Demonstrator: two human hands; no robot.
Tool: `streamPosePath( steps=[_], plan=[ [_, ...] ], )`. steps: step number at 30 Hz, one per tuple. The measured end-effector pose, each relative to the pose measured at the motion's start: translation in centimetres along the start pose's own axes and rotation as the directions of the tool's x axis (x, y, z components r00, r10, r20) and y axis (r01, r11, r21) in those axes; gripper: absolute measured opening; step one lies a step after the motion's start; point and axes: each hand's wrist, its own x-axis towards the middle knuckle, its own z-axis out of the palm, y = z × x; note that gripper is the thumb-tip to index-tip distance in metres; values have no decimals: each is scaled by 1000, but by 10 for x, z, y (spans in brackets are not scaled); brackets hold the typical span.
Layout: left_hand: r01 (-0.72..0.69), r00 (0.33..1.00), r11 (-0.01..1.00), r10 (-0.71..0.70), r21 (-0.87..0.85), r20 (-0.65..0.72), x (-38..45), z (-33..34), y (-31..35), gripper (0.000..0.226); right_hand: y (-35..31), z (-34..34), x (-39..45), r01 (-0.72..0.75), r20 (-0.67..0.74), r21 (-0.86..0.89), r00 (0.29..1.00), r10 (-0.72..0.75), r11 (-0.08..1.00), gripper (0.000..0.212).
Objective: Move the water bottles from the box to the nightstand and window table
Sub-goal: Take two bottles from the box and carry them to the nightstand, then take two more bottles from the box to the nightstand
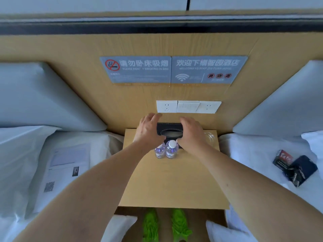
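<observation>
I see two water bottles (167,149) standing up, side by side, on the nightstand (173,180). My left hand (149,129) and right hand (191,132) hang just above them, fingers spread, holding nothing. The bottles sit right under my palms, equally near both.

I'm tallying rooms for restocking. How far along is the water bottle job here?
Done: two water bottles stand side by side on the nightstand, in front of the black tissue box. In hand: nothing; the left hand and right hand are open above them. Left: the window table, not in view.
</observation>
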Motion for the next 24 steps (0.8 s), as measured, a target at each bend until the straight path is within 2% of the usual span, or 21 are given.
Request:
streamPosePath(
  steps=[4,7,12,16,20,24],
  plan=[
    [-133,989,990,136,56,-59,2,-51,50,78,-17,-62,-15,-8,-80,-7,997,7,1000,81],
    [-226,969,963,238,149,-69,2,-85,87,73,-24,-105,-32,-20,-175,-53,985,10,998,81],
    [-431,892,874,451,223,-43,-1,-114,141,69,-23,-157,-79,-171,-334,-94,934,130,981,78],
    [-593,796,772,606,228,16,-16,-116,184,65,-11,-179,-130,-336,-441,-59,854,277,940,75],
    [-731,676,644,729,224,106,-48,-104,230,67,5,-185,-198,-511,-492,-6,750,442,860,78],
    [-850,523,493,831,187,187,-102,-76,282,68,20,-189,-284,-647,-553,92,599,579,757,78]
  ],
)
